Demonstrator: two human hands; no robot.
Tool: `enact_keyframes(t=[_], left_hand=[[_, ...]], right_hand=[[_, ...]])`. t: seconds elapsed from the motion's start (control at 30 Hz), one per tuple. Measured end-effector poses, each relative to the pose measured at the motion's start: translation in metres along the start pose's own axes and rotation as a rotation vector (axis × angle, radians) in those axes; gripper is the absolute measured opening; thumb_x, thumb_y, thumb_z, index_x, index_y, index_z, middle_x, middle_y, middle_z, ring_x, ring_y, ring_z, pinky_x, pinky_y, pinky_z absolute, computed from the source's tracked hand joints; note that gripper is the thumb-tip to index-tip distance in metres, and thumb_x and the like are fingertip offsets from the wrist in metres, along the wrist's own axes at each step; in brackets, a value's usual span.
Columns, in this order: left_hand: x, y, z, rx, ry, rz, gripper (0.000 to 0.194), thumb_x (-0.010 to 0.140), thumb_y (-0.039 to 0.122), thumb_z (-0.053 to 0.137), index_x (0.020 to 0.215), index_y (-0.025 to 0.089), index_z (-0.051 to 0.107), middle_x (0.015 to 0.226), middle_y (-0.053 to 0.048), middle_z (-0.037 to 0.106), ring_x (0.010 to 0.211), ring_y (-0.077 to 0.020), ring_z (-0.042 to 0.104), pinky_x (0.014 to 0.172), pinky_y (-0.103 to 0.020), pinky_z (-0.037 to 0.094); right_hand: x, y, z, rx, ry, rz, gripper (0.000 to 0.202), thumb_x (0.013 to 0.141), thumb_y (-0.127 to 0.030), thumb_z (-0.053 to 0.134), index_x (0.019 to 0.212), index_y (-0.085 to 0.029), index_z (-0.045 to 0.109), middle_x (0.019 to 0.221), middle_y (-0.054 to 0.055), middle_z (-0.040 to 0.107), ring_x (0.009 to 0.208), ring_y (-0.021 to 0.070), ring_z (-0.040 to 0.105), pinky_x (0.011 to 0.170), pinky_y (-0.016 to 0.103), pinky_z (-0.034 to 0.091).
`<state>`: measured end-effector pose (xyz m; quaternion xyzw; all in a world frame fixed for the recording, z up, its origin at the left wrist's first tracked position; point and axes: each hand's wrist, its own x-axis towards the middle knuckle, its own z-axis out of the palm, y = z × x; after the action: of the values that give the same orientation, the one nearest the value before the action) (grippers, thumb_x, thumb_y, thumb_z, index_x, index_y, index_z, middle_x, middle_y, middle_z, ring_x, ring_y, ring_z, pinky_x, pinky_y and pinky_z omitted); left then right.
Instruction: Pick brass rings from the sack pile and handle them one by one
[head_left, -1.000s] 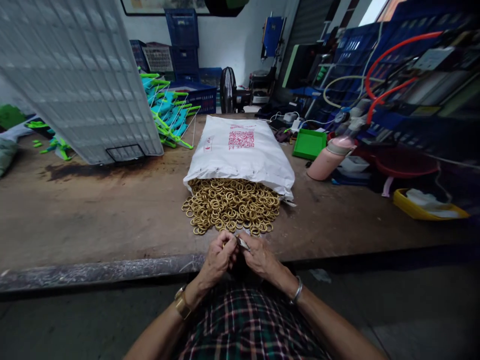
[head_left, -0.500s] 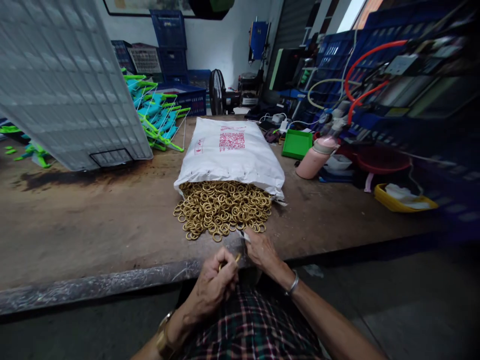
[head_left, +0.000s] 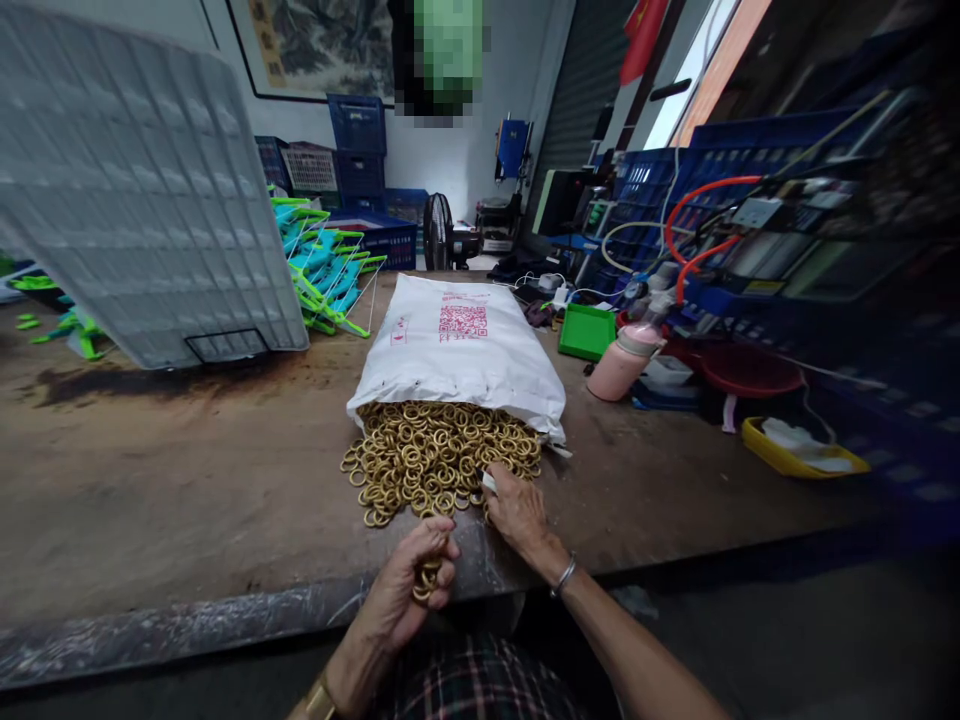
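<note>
A heap of brass-coloured rings point(head_left: 427, 455) spills from the open mouth of a white sack point(head_left: 457, 350) with red print, lying on the table. Close to the table's front edge, my left hand point(head_left: 420, 570) curls around several rings, which show between its fingers. My right hand point(head_left: 517, 508) reaches to the heap's front right edge. Its thumb and fingers are closed on a small white tool point(head_left: 488, 482) with a dark tip that touches the rings; what exactly it is I cannot make out.
Beyond the sack's right side are a green tray point(head_left: 586, 332), a pink bottle point(head_left: 625, 362) and a yellow tray point(head_left: 806, 450). Leaning at the left is a large pale ribbed panel point(head_left: 150, 190), with green and turquoise plastic pieces point(head_left: 326, 270) behind it.
My right hand has moved up against the rings with the small white tool. My left hand has turned and loosened, so more rings show in it. The view has tilted up.
</note>
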<state>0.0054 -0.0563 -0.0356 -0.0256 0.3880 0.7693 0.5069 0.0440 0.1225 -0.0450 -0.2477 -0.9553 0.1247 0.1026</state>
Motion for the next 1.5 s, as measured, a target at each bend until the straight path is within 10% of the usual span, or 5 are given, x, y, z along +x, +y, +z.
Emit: enact_keyframes(t=[0.3, 0.57, 0.77, 1.5], left_hand=[[0.015, 0.002, 0.002, -0.14, 0.033, -0.052, 0.022, 0.065, 0.02, 0.072, 0.073, 0.014, 0.052, 0.072, -0.003, 0.059, 0.056, -0.0068, 0.054, 0.036, -0.01, 0.026], [0.022, 0.001, 0.011, 0.267, 0.152, 0.196, 0.034, 0.07, 0.042, 0.065, 0.092, 0.017, 0.056, 0.06, 0.005, 0.05, 0.043, -0.0046, 0.044, 0.035, -0.013, 0.03], [0.019, -0.001, 0.014, 0.501, 0.18, 0.249, 0.036, 0.073, 0.05, 0.058, 0.087, 0.016, 0.059, 0.055, 0.006, 0.047, 0.043, -0.0055, 0.042, 0.037, -0.015, 0.034], [0.009, -0.008, 0.019, 0.618, 0.189, 0.251, 0.031, 0.075, 0.049, 0.056, 0.078, 0.019, 0.049, 0.058, 0.006, 0.049, 0.042, -0.0055, 0.042, 0.038, -0.015, 0.034]], right_hand=[[-0.004, 0.01, -0.005, 0.577, 0.023, 0.04, 0.017, 0.082, -0.031, 0.039, 0.076, -0.019, 0.051, 0.059, -0.001, 0.05, 0.056, 0.0124, 0.046, 0.054, 0.024, 0.033], [-0.024, -0.009, -0.02, 1.449, -0.487, 0.275, 0.032, 0.073, -0.049, 0.056, 0.076, -0.021, 0.041, 0.049, -0.011, 0.037, 0.033, 0.002, 0.019, 0.032, 0.016, 0.016], [-0.028, -0.019, -0.018, 1.468, -0.59, 0.245, 0.032, 0.074, -0.049, 0.056, 0.073, -0.02, 0.043, 0.045, -0.012, 0.039, 0.031, 0.0014, 0.02, 0.031, 0.015, 0.017], [-0.026, -0.025, -0.009, 0.9, -0.23, 0.057, 0.026, 0.077, -0.036, 0.047, 0.058, -0.02, 0.04, 0.055, -0.006, 0.037, 0.055, 0.0096, 0.035, 0.051, 0.022, 0.029]])
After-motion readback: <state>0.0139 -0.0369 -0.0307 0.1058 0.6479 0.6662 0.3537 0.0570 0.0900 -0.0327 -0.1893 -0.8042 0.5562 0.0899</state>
